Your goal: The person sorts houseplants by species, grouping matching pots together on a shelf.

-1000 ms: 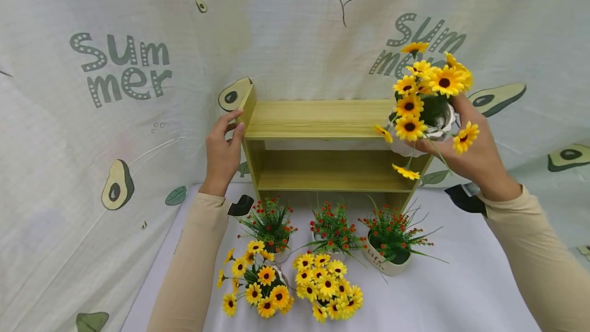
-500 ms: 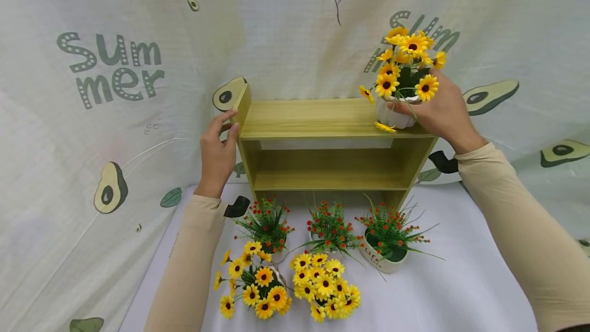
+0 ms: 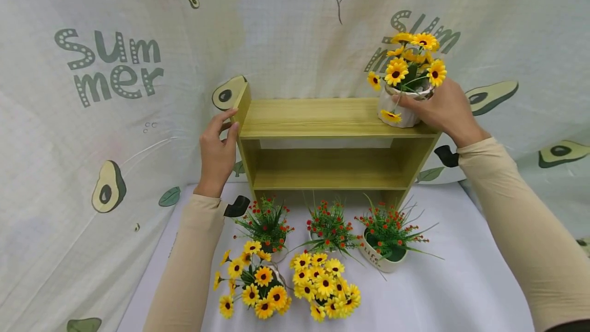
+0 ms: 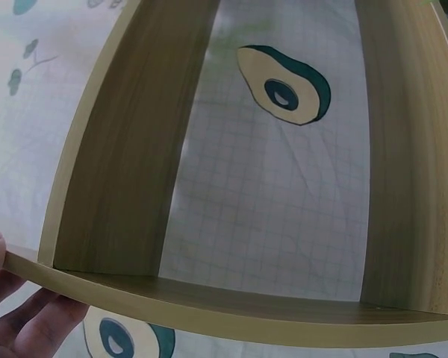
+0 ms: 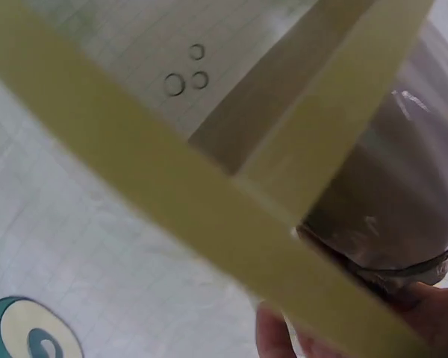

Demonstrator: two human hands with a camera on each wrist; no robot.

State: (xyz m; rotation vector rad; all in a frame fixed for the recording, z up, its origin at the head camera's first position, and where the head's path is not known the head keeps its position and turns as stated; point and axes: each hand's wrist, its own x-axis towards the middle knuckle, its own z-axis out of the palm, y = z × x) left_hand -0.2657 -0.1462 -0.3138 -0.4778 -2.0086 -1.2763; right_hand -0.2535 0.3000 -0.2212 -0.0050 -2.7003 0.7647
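My right hand (image 3: 444, 109) grips a white ribbed pot (image 3: 400, 111) of yellow sunflowers (image 3: 407, 63) at the right end of the top board of a wooden shelf rack (image 3: 318, 117). The pot is upright and looks to rest on that board. The right wrist view shows the pot (image 5: 403, 186) large, with a few fingers (image 5: 425, 321) at its rim. My left hand (image 3: 218, 147) pinches the rack's upper left side panel, thumb on one side and fingers on the other. The same panel (image 4: 209, 309) crosses the left wrist view.
Before the rack, three pots with red-berried green plants (image 3: 332, 227) stand in a row on a white-covered table (image 3: 442, 291). Nearer are two sunflower pots, one at left (image 3: 258, 283) and one in the middle (image 3: 327, 286). A printed cloth (image 3: 286, 29) hangs behind.
My right hand has brought the sunflower pot left and back from in front of the rack onto the right end of its top board. The left hand keeps its hold on the side panel.
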